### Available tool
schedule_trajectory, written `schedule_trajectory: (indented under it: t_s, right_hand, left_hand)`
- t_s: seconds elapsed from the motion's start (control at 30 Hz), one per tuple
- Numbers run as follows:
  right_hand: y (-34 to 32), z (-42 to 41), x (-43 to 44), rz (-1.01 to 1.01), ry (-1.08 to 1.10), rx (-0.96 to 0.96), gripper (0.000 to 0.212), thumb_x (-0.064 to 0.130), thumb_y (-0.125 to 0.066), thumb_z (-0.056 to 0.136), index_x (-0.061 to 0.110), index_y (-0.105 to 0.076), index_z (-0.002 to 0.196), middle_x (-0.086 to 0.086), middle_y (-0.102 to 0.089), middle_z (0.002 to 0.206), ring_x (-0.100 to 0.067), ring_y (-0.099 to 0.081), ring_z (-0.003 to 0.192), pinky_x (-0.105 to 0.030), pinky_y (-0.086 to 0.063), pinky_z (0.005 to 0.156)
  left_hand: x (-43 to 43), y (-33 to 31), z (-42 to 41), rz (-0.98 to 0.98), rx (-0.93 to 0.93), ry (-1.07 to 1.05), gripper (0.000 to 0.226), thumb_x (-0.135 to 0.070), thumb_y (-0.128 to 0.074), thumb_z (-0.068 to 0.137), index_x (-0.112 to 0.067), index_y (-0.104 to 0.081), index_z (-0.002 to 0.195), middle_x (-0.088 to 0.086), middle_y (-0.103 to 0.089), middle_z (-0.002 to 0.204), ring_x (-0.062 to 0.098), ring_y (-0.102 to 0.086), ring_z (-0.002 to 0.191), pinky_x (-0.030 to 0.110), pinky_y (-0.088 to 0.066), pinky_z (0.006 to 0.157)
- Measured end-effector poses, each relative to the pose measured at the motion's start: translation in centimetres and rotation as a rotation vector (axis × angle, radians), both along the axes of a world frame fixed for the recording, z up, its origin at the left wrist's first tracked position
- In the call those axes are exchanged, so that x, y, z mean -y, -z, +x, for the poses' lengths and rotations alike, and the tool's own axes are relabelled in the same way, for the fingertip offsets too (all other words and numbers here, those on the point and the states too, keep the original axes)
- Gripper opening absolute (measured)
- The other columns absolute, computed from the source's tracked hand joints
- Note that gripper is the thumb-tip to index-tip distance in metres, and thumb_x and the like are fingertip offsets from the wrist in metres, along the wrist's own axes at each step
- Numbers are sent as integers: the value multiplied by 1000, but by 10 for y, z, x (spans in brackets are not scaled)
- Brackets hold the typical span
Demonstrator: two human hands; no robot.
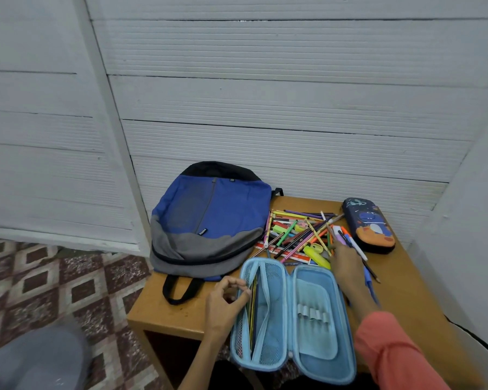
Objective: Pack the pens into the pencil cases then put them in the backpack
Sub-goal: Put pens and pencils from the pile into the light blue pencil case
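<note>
Pens [299, 235] heaped, blue case [293, 313] overhangs table [181, 313] edge

Soft, cool, even light fills the room. Faint shadows lie under the backpack [209, 218] and below the table [412, 282] edge at 6 o'clock. The wall planks [265, 102] bow toward 9 and 3 o'clock. The pencil case [316, 319] looks sharp; the right hand [347, 266] and the pens [357, 247] it grips are smeared, the grey shape [37, 358] at 7 o'clock blurred.
</note>
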State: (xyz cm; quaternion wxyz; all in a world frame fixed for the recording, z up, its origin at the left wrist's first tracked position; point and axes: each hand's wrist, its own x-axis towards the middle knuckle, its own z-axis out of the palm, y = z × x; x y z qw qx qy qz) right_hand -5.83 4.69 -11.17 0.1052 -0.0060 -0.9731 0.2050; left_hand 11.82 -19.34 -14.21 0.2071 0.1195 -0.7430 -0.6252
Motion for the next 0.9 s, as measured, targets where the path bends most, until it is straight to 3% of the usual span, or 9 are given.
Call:
schedule_trajectory:
  t_s: [0.1,0.23,0.33,0.4,0.5,0.7,0.8,0.9]
  right_hand:
    - [-9,10,3,-102,-36,-165,24,3,-59,88,1,-61,112,-21,-66,98,-38,-62,83,-37,-44,62]
    - [-38,32,25,-492,-67,-315,25,2,-58,87,6,-56,112,-7,-58,73,-30,-59,66,-34,-43,55]
    - [-57,56,56,-854,-149,-55,38,-4,-60,86,10,-48,119,-7,-61,76,-24,-65,62,-40,-57,58]
    - [-60,77,76,-939,-254,220,55,-9,-61,86,15,-40,130,-13,-63,80,-25,-68,62,-39,-60,59]
    - [-49,105,99,-766,-397,452,69,-10,-62,84,17,-33,140,-19,-66,80,-28,-69,62,-40,-61,61]
    - [-34,123,110,-330,-485,507,80,-1,-65,85,23,-20,147,-14,-69,78,-19,-69,55,-36,-61,61]
    - [-33,130,111,-227,-494,543,79,0,-66,85,23,-20,145,-15,-68,83,-22,-70,59,-38,-61,62]
    - [-34,136,112,-80,-498,472,58,4,-66,84,18,-33,130,-14,-63,90,-29,-69,72,-43,-59,64]
  left_hand:
    - [0,1,-1,0,-1,-1,13,-9,-76,78,-17,-66,80,-5,-68,79,15,-64,78,37,-52,75]
    - [1,1,-2,-7,-6,3,12,-10,-76,78,-16,-66,80,-4,-69,80,14,-64,79,34,-52,74]
    - [0,1,0,-7,-22,2,13,-22,-76,74,-16,-66,80,-4,-69,80,15,-64,77,34,-51,72]
    - [0,1,0,0,-27,-3,15,-26,-74,72,-16,-66,79,-3,-70,81,16,-64,76,32,-50,70]
    - [0,0,0,-19,-28,4,11,-12,-76,76,-15,-66,80,-3,-69,80,16,-64,75,32,-50,70]
    - [0,0,0,-13,-43,17,13,-23,-72,73,-16,-65,81,-4,-68,78,16,-64,74,30,-51,70]
    - [0,2,-1,1,-48,19,21,-33,-71,70,-16,-66,81,-5,-68,78,17,-64,73,30,-51,69]
    - [0,3,-2,7,-37,18,10,-14,-74,77,-15,-66,81,-4,-68,79,15,-64,73,27,-51,68]
